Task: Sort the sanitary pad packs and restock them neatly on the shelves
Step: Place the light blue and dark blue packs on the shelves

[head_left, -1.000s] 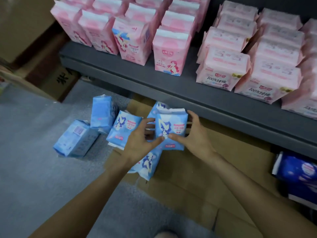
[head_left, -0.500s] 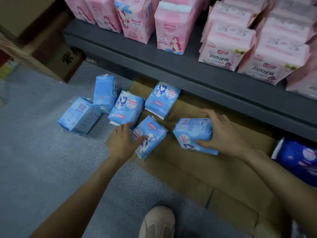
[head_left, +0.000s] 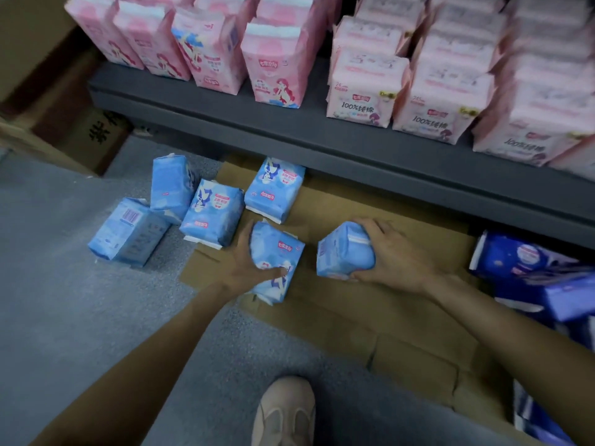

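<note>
Six light-blue plastic-wrapped sanitary pad packs on the floor, below the dark grey metal shelf (head_left: 322, 140) carrying the pink sanitary pad packs (head_left: 277, 62).

Left hand (head_left: 248, 268) wraps the left side of one blue pack with a red label (head_left: 278, 262): fingers curled over its far-left edge, thumb pressed across the front. That pack lies flat on the brown flattened cardboard (head_left: 370, 310), long axis running away from the person, tilted slightly right.

Right hand (head_left: 396, 255) grips a second blue pack (head_left: 344, 252) from its right side, fingers over the top, thumb under the near edge. This pack looks tipped up on an edge; end face toward the camera.

The two held packs sit just beside each other, not touching. Four loose blue packs (head_left: 212, 214) cluster further left, nearer the left hand.

Judgement: both grips look set, next is lifting. Shelf front is straight ahead and above; open shelf space isn't visible here.
</note>
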